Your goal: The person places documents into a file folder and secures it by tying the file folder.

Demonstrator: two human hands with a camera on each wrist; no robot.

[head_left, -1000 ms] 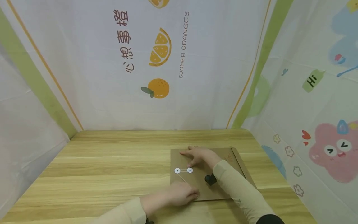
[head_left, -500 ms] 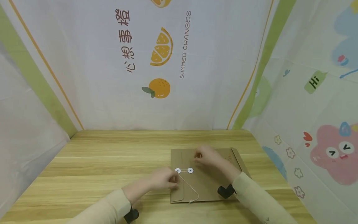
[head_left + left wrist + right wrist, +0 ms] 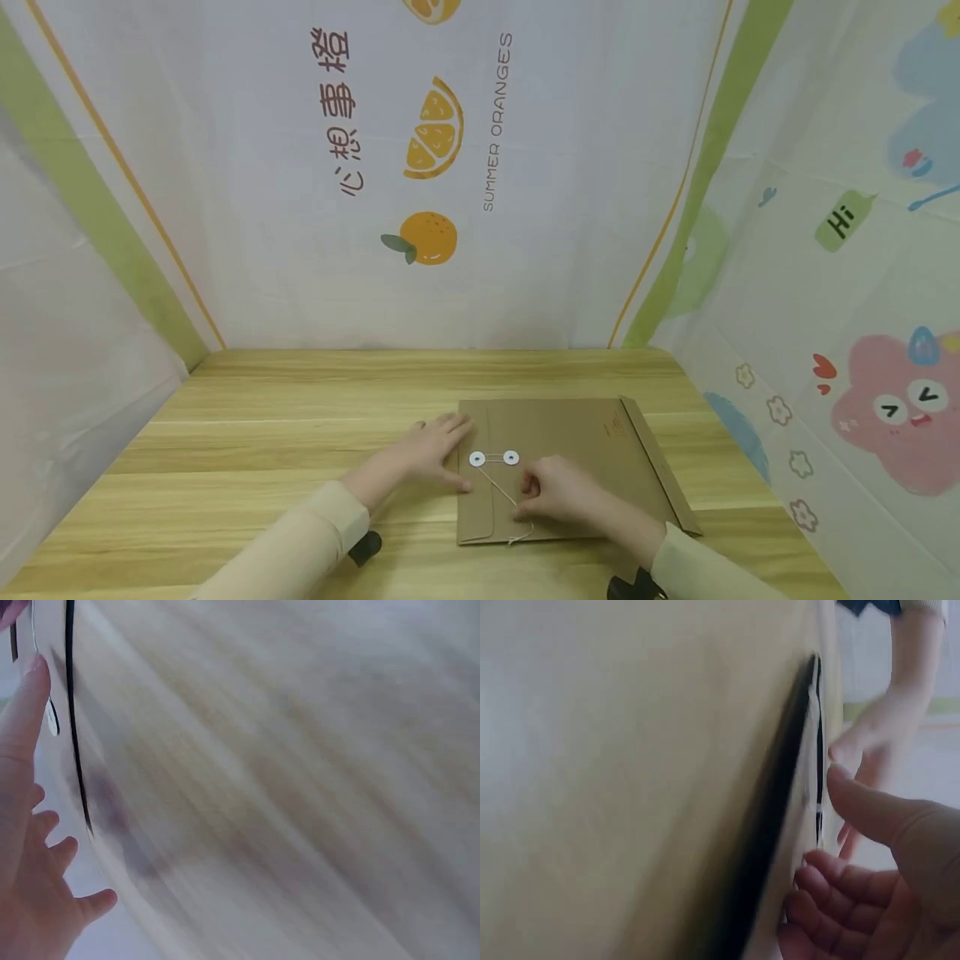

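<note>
A brown kraft paper file envelope (image 3: 577, 433) lies flat on the wooden table. Two white button discs sit on it, the left disc (image 3: 477, 459) on the flap and the right disc (image 3: 511, 457) on the body, with thread wound between them. From the left disc a loose string (image 3: 497, 483) trails toward the near edge. My left hand (image 3: 431, 454) rests at the envelope's left edge, fingers spread, thumb on the flap. My right hand (image 3: 558, 490) is over the envelope beside the string, fingers bent; the right wrist view shows its thumb (image 3: 862, 806) apart from them.
The wooden table (image 3: 300, 433) extends left of and behind the envelope. A white curtain (image 3: 247, 250) with orange prints hangs along the back, and a patterned cloth (image 3: 795, 317) hangs on the right. A black wrist device (image 3: 365, 548) sits below the left wrist.
My left hand lets the string go near the envelope's front edge, then moves up to the left edge and spreads out. My right hand comes from the far side down toward the string.
</note>
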